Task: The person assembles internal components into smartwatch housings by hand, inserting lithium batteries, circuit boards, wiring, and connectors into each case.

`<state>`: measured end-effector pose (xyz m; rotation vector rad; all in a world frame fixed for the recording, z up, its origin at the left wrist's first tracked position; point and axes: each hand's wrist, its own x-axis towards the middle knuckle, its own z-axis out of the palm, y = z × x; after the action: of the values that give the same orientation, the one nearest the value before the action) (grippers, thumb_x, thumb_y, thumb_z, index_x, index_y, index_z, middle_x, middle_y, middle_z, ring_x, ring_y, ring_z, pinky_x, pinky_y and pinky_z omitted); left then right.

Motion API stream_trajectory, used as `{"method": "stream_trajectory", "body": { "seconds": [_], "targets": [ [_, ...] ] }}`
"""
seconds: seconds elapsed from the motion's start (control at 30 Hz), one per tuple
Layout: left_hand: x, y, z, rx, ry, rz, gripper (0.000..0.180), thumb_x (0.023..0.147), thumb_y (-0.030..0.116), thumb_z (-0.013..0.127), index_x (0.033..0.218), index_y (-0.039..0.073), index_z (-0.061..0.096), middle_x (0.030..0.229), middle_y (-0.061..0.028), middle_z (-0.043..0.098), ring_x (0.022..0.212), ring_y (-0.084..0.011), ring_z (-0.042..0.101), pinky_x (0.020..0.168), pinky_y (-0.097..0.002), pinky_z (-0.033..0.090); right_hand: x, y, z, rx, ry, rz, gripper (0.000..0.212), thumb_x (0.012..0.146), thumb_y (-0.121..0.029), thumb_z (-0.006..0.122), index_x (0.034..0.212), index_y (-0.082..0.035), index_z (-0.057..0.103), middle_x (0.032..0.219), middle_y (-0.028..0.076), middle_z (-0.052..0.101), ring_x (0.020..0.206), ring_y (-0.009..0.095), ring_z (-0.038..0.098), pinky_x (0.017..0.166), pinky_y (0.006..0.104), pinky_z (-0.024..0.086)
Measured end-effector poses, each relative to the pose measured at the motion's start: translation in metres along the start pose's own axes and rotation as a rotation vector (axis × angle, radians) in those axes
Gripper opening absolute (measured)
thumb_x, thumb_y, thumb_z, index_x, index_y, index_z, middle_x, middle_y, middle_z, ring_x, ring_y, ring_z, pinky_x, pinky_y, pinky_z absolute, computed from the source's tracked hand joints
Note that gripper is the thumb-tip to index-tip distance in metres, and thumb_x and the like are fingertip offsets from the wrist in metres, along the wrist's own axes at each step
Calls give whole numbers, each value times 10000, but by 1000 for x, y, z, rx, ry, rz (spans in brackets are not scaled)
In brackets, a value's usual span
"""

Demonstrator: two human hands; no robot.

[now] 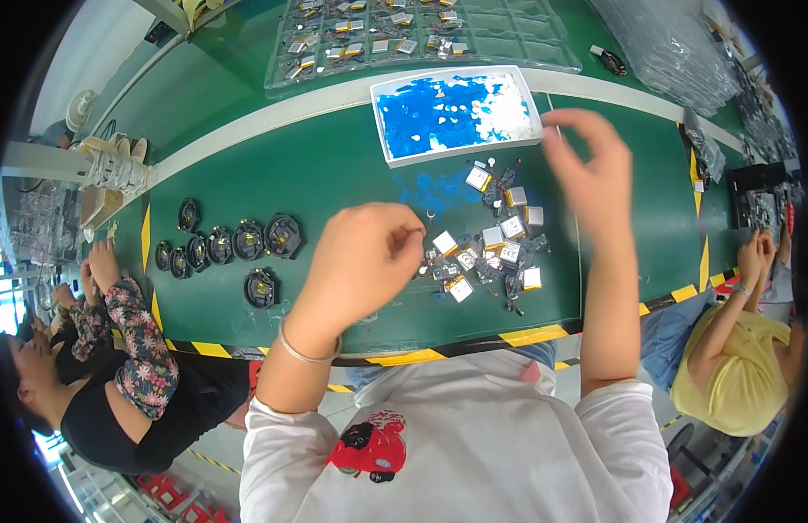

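Note:
My left hand [369,257] hovers over the green table, its fingertips pinched on a small wired part [429,214] just left of a pile of small silver battery cells with wires [500,248]. My right hand [595,170] is raised above the table to the right of the pile, blurred, with its fingers loosely apart and nothing visible in it. Beyond the pile lies a white tray [382,118] lined in blue with small white pieces in it.
Several black round parts [238,244] lie at the left of the green mat [334,174]. A clear compartment tray [508,44] with components sits at the far edge, beside plastic bags [665,44]. One seated person [125,366] is on my left and another [735,349] on my right.

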<state>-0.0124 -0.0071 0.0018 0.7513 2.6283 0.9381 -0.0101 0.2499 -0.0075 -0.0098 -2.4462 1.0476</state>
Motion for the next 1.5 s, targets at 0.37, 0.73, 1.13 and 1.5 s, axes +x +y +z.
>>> {"method": "stream_trajectory", "body": {
  "seconds": [0.37,0.73,1.13,1.5],
  "targets": [
    [1,-3,-9,-1044,-224,-24,164,805,-31,520,902,-23,652,798,-31,641,660,-35,536,547,-177,408,-24,-53,29,860,-645,138,211,787,110,564,973,35,631,913,86,585,836,146,591,737,260,484],
    [2,1,-9,-1110,-298,-129,112,843,51,574,828,-27,653,630,-24,591,504,-58,483,472,-191,384,-22,-53,27,1043,-693,149,144,775,93,597,907,46,627,880,91,597,807,145,592,710,253,483],
    [-3,9,14,-738,294,138,73,783,-9,625,852,-4,647,730,-42,628,586,-50,565,508,-180,431,-35,-58,45,583,-315,-143,106,834,22,564,904,32,643,871,110,634,763,141,595,661,260,477],
    [-6,10,11,-643,173,40,94,816,-37,581,893,-22,634,813,-60,646,686,-85,605,582,-203,468,-32,-58,40,301,-175,-337,139,691,54,626,818,-3,611,774,74,613,646,147,580,600,249,461]
  ]
}}
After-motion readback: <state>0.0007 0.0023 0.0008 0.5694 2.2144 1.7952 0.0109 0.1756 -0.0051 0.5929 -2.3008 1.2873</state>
